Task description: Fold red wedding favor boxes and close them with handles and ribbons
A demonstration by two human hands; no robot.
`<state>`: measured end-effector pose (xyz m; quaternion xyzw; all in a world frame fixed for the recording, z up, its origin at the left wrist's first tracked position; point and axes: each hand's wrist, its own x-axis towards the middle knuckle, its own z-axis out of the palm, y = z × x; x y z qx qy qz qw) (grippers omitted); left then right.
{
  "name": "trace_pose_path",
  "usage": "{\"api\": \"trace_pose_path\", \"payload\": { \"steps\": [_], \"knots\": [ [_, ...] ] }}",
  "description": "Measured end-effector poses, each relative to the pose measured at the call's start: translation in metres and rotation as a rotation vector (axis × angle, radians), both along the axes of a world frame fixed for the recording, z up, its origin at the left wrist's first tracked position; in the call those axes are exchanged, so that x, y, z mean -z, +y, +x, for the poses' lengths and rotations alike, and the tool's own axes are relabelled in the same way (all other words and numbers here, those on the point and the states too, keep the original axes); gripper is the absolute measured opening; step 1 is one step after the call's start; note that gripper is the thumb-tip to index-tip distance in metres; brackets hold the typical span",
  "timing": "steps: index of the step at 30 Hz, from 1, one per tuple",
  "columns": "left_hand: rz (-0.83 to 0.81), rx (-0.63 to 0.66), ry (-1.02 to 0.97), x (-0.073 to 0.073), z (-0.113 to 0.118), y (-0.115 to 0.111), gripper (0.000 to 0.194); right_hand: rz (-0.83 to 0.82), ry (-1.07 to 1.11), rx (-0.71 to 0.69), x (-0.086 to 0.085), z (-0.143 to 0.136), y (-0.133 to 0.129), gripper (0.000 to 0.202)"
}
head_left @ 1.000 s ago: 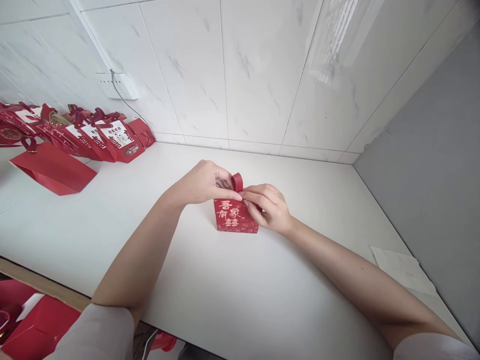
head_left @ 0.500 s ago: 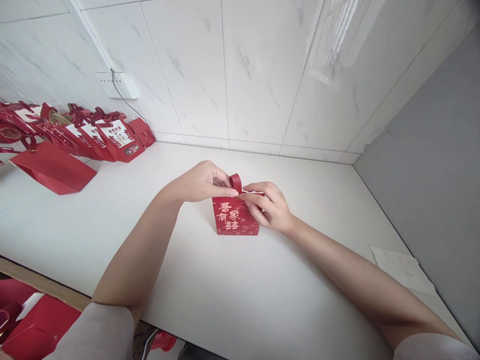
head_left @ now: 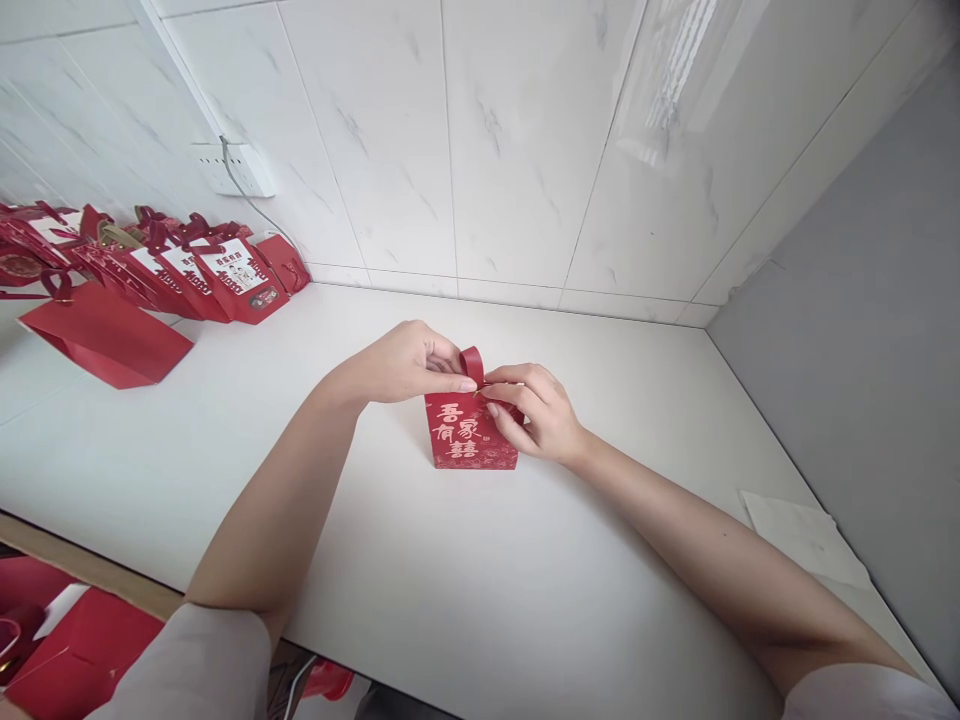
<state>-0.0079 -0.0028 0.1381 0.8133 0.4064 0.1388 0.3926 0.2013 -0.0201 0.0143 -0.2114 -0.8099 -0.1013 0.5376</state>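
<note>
A small red gift bag [head_left: 459, 440] with pale pink Chinese characters stands upright on the white table. A loop of dark red ribbon [head_left: 472, 365] rises from its top edge, with a tiny gold-coloured fastener [head_left: 476, 393] at the loop's base. My left hand [head_left: 416, 365] pinches the top edge beside the ribbon, thumb in front and fingers behind. From the other side, my right hand [head_left: 540, 410] grips the bag's top right part. Its fore and middle fingertips meet the fastener, and its thumb lies lower against the front. The right hand covers the bag's upper right corner.
Several red gift bags [head_left: 244, 280] with ribbon handles stand in a row along the tiled wall at left. A plain red bag [head_left: 112, 335] sits nearer. Below the table edge lie more red pieces [head_left: 82, 650]. A white sheet [head_left: 806, 535] is at right.
My right thumb has slid slightly down and left on the bag's front, and its fingertips have shifted a little. My left hand and the bag stay in place.
</note>
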Motion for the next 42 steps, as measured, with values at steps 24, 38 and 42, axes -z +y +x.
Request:
{"api": "trace_pose_path", "payload": {
  "steps": [24,38,42],
  "knots": [
    [-0.027,0.0,0.006,0.003,0.0,0.003,0.024,0.041,0.02,0.03,0.017,0.005,0.008,0.047],
    [-0.028,0.001,-0.005,0.002,0.0,0.003,0.02,-0.25,0.191,-0.156,0.001,-0.005,-0.008,0.02],
    [-0.018,0.002,-0.003,0.002,0.0,0.002,0.021,-0.276,0.197,-0.147,-0.002,-0.007,-0.009,0.014]
  ]
}}
